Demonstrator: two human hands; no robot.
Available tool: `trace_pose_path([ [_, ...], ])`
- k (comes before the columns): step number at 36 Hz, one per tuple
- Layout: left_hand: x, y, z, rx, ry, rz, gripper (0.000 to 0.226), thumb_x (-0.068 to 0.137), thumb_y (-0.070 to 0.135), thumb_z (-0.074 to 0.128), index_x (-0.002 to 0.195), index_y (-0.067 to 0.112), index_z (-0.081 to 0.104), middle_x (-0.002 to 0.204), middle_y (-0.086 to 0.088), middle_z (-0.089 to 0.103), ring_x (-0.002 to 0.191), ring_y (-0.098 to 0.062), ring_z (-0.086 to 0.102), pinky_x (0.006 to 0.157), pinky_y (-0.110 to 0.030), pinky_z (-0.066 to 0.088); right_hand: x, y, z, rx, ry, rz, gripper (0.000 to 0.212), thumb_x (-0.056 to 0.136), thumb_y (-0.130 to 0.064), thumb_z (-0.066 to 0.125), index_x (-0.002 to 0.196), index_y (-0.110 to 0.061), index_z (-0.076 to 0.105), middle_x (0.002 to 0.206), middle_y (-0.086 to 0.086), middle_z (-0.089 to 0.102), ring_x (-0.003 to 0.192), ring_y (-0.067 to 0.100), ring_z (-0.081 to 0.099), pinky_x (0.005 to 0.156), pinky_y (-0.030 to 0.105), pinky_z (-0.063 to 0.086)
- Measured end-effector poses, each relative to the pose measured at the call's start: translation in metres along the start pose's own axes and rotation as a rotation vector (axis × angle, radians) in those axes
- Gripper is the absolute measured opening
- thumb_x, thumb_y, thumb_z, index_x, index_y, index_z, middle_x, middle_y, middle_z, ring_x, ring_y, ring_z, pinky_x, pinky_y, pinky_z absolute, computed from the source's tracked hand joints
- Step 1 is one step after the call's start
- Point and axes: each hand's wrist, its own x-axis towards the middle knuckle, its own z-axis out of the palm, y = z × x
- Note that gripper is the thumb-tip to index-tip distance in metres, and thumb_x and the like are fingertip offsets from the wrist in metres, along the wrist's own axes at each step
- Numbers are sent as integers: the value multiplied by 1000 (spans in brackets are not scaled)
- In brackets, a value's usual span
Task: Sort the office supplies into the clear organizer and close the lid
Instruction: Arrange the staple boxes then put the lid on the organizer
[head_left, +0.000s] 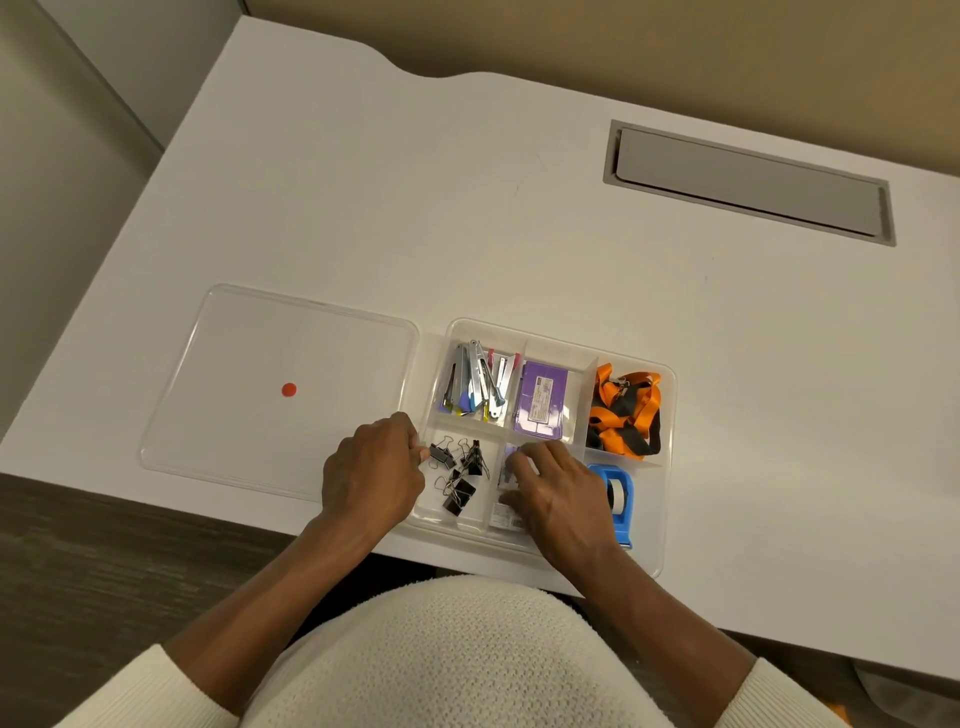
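Observation:
The clear organizer (669, 395) sits near the desk's front edge with its lid off. Its cells hold staple removers (480, 379), a purple box (543, 400), orange and black lanyards (626, 410), black binder clips (460, 475), small packets (506, 514) and a blue tape dispenser (621, 493). My left hand (371, 470) is at the organizer's left wall, fingertips curled at a binder clip (441, 454). My right hand (558, 493) rests over the front middle cell, its fingers spread on the packets. The clear lid (244, 415) lies flat to the left, with a red dot (289, 389) on it.
The white desk (467, 234) stretches beyond the organizer. A grey cable hatch (748, 182) is set in at the back right. The desk's front edge runs just under my wrists, dark floor at the left.

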Motion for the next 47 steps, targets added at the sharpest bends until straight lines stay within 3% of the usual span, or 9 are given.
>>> trace_pose_path([
  [9,-2,3,-9,61,-27,3,19,98,42,67,97,23,66,92,6,73,75,-16,65,63,-31,54,6,-12,2,-135,-29,70,51,80,-33,85,118,-6,66,112,15,65,97,29,64,71,40,61],
  [13,-4,9,-20,82,-13,13,35,96,53,65,111,21,65,106,4,72,89,-21,69,70,-32,52,6,-19,0,-88,-23,124,38,82,-27,79,111,-7,65,110,15,63,96,28,63,68,38,59],
  [20,-12,21,-41,86,92,68,37,96,54,64,111,20,64,108,4,71,90,-20,68,66,-29,44,-1,-19,-18,16,66,145,52,70,-31,92,111,-9,70,105,10,73,93,23,70,62,32,61],
  [24,-17,32,-49,-243,84,98,24,90,48,76,96,27,67,90,14,72,74,-6,69,66,-30,56,-13,-10,-46,314,204,146,58,75,-36,90,123,-15,65,118,4,69,106,20,66,72,31,61],
  [27,-18,47,-54,-639,-155,52,21,84,48,82,95,32,73,88,13,77,83,1,72,74,-26,60,-19,-4,-78,620,234,120,55,79,-41,86,127,-25,64,125,-6,63,102,10,65,79,15,57],
  [31,-20,65,-60,-1139,-551,-18,35,83,36,81,113,18,75,105,-8,81,97,-25,79,82,-39,66,-20,-2,-115,827,308,44,50,80,-44,82,123,-22,70,119,-9,67,93,10,69,80,19,60],
  [35,-21,75,-67,-1400,-724,-78,43,81,32,80,116,7,76,116,-24,76,103,-35,77,78,-35,65,-17,4,-130,775,346,-47,46,82,-34,83,124,-17,72,123,-5,69,105,14,67,86,39,61],
  [39,-20,77,-71,-1595,-771,-116,42,91,27,72,125,4,72,128,-27,71,115,-40,73,88,-44,64,-18,2,-137,557,541,-96,46,82,-30,86,123,-13,74,131,8,67,118,21,63,93,30,56],
  [47,-25,95,-85,-1873,-732,-241,46,90,26,71,126,-2,72,130,-27,70,104,-29,77,84,-39,64,-16,-11,-135,330,871,-107,24,87,-23,84,100,-3,81,102,15,77,94,30,72,76,40,59],
])
